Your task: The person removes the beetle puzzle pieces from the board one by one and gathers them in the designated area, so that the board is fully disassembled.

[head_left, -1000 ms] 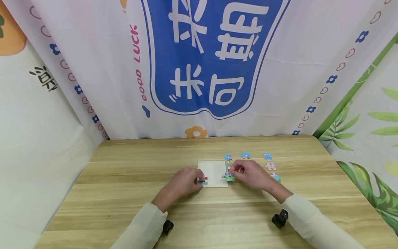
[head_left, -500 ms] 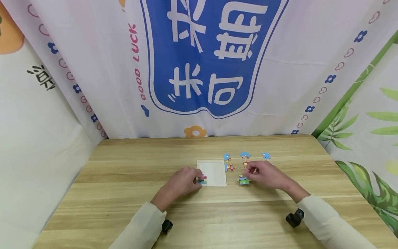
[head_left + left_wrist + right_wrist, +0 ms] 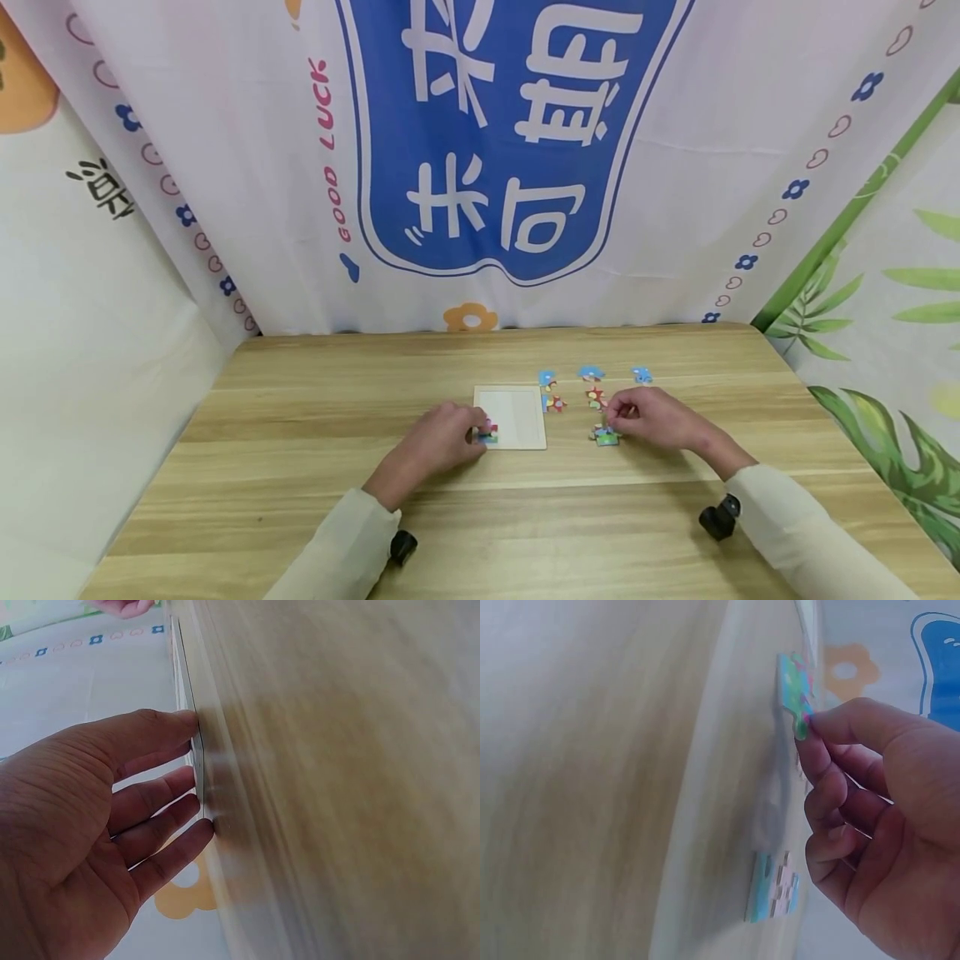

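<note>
My left hand (image 3: 438, 442) grips the left side of a shallow pale puzzle tray (image 3: 521, 417); in the left wrist view its thumb and fingers touch the edge of the tray (image 3: 199, 769). One colourful puzzle piece (image 3: 490, 435) lies in the tray's near left corner, partly covered by that hand. To the right of the tray, my right hand (image 3: 660, 421) pinches a green and blue puzzle piece (image 3: 606, 436) between thumb and index finger. In the right wrist view the pinched piece (image 3: 791, 686) is held by its tab, close above the table.
Several loose pieces lie right of the tray, among them a red star-patterned piece (image 3: 556, 404), a red piece (image 3: 596, 398) and a blue piece (image 3: 591, 373). Pink and blue pieces (image 3: 772, 889) lie below the right hand in its wrist view. A printed curtain (image 3: 660, 283) hangs behind the wooden table (image 3: 337, 392).
My right hand has moved right, away from the tray's right edge, carrying the green piece. That uncovered the red pieces. My left hand has stayed at the tray.
</note>
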`<state>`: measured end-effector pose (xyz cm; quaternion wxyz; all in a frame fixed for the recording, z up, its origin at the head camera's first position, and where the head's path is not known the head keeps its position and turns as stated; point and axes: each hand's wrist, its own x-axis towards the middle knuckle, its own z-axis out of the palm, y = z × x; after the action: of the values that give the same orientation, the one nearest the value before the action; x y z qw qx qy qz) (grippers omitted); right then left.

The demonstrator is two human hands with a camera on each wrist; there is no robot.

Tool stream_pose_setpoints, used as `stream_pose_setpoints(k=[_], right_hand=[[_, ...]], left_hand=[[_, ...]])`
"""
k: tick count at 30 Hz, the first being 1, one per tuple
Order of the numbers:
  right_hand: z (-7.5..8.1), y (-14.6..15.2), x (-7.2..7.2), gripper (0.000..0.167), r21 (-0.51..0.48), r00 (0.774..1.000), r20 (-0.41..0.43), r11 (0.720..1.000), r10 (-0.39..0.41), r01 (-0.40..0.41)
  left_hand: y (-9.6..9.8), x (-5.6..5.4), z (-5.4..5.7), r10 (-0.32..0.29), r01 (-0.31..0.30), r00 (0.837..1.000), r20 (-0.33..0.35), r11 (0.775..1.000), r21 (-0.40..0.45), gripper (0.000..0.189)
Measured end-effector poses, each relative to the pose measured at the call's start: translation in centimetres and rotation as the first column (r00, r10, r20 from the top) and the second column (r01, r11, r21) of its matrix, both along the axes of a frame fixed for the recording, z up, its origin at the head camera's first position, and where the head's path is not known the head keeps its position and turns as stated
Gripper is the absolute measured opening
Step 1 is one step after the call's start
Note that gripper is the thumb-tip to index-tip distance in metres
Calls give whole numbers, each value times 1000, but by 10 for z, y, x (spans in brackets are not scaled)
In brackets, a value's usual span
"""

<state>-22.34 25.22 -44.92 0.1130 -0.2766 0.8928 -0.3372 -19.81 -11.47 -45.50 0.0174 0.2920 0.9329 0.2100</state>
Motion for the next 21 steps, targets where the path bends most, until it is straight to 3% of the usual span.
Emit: stream_pose_setpoints(k=[10,21], right_hand=[[-7,-2,-3,6,39,999,-19,998,-47,48],[-7,-5,-3,7,68,997,-55,996,-47,51]], left_hand=[[-1,1,0,13,-13,1000,-1,1000,-1,13],[-1,0,-2,6,-6,1000,-5,1000,9,14]])
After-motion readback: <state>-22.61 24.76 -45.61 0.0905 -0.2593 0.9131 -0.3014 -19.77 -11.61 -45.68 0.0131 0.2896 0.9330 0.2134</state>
